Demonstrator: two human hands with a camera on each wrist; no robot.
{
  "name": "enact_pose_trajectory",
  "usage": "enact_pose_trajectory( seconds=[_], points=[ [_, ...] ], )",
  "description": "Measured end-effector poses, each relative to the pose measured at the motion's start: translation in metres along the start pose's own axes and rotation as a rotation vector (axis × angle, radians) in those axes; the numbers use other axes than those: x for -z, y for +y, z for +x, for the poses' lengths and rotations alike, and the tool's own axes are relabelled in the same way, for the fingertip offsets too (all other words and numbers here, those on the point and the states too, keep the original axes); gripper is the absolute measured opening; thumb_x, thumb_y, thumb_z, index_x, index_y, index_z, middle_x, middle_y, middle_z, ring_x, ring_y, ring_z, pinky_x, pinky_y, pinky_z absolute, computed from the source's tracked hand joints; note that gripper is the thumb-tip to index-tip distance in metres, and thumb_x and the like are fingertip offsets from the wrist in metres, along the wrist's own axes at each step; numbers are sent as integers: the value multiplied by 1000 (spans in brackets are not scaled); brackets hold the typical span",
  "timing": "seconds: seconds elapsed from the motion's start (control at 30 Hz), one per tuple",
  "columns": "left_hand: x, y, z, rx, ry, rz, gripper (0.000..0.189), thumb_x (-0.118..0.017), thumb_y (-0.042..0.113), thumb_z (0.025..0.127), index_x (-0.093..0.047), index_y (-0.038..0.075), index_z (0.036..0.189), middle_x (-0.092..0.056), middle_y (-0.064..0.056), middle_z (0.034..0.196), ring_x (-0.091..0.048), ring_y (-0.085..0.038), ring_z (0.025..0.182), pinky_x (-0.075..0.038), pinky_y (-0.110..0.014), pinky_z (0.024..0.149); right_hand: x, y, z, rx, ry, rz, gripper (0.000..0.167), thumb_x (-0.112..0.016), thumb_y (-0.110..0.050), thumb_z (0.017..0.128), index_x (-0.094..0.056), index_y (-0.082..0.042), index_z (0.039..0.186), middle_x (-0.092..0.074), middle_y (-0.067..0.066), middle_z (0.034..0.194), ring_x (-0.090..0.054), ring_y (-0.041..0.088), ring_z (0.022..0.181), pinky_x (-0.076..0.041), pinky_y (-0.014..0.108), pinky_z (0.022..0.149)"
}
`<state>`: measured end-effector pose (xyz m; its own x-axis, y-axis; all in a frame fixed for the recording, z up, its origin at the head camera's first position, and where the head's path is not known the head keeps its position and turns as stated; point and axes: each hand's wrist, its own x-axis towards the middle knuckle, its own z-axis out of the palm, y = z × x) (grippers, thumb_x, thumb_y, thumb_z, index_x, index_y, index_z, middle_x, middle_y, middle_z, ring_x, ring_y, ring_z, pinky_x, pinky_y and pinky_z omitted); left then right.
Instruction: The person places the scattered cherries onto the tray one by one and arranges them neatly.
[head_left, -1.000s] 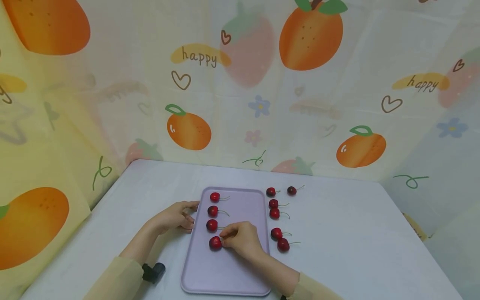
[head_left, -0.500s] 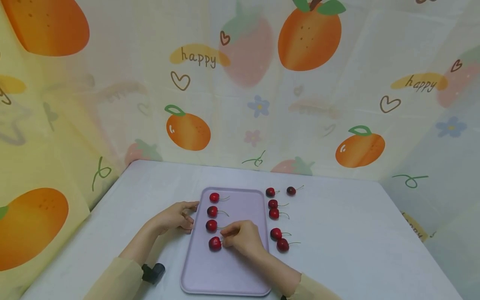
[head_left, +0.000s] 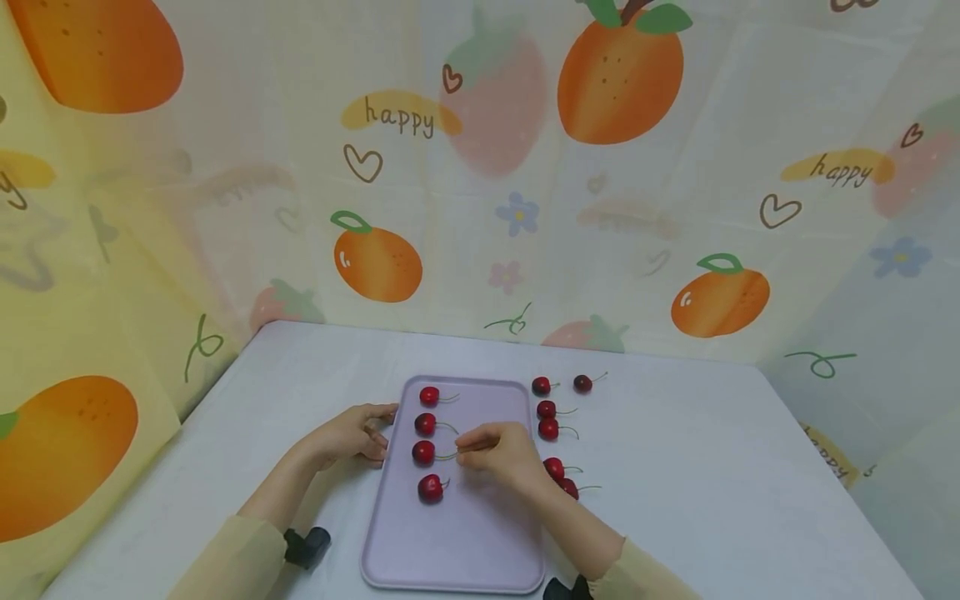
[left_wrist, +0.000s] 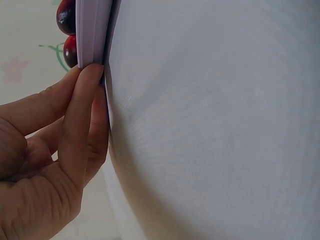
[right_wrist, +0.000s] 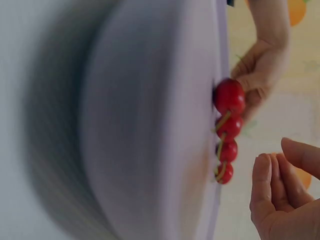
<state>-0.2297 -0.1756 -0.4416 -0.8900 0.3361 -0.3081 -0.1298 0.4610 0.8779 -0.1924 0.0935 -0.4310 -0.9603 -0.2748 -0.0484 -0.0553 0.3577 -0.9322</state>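
Along the left half of a pale purple tray (head_left: 480,533) lies a column of several red cherries with stems. Nearest is a cherry (head_left: 431,488), and just beyond it another cherry (head_left: 423,452). My left hand (head_left: 348,435) holds the tray's left rim with thumb and fingertips, seen closely in the left wrist view. My right hand (head_left: 504,457) hovers over the tray, fingertips close to the second cherry's stem (head_left: 446,457). In the right wrist view, the right thumb and fingers (right_wrist: 262,180) are bent and apart, with nothing between them.
Several more cherries (head_left: 548,428) lie on the white table (head_left: 697,467) right of the tray, partly behind my right hand. A lone cherry (head_left: 582,383) sits at the back. A fruit-printed curtain (head_left: 465,242) stands behind the table.
My right hand has let go of the nearest cherry and moved up and right, away from it. That cherry stays on the tray. The left hand has not moved.
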Motion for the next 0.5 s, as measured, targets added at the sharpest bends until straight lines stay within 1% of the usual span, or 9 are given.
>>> enact_pose_trajectory(
  seconds=[0.07,0.2,0.37,0.5],
  points=[
    [0,0,0,-4,-5,-2,78,-65,-10,80,-34,-4,151,-44,-28,144,-57,-17,83,-61,-29,71,7,-2,0,-15,-6,-8,23,-77,-10,81,-76,0,102,-77,15,95,-71,10,80,-61,26,76],
    [0,0,2,-7,-8,-7,78,-65,-10,80,-33,-3,151,-43,-28,144,-58,-17,83,-61,-29,71,21,-8,0,-45,14,-28,23,-78,-16,81,-77,-5,102,-78,11,96,-70,9,81,-61,27,78],
    [-1,-1,2,5,-2,1,77,-65,-9,80,-34,-2,151,-44,-27,144,-58,-17,82,-61,-29,71,36,-9,1,-67,45,26,25,-79,-17,80,-77,-6,103,-78,10,101,-70,9,85,-59,27,81],
    [-1,-1,2,11,1,1,78,-65,-9,80,-34,-2,151,-45,-26,143,-58,-17,82,-61,-29,71,48,-4,3,-81,29,70,28,-78,-17,81,-76,-5,106,-77,10,105,-70,10,91,-57,26,85]
  ],
)
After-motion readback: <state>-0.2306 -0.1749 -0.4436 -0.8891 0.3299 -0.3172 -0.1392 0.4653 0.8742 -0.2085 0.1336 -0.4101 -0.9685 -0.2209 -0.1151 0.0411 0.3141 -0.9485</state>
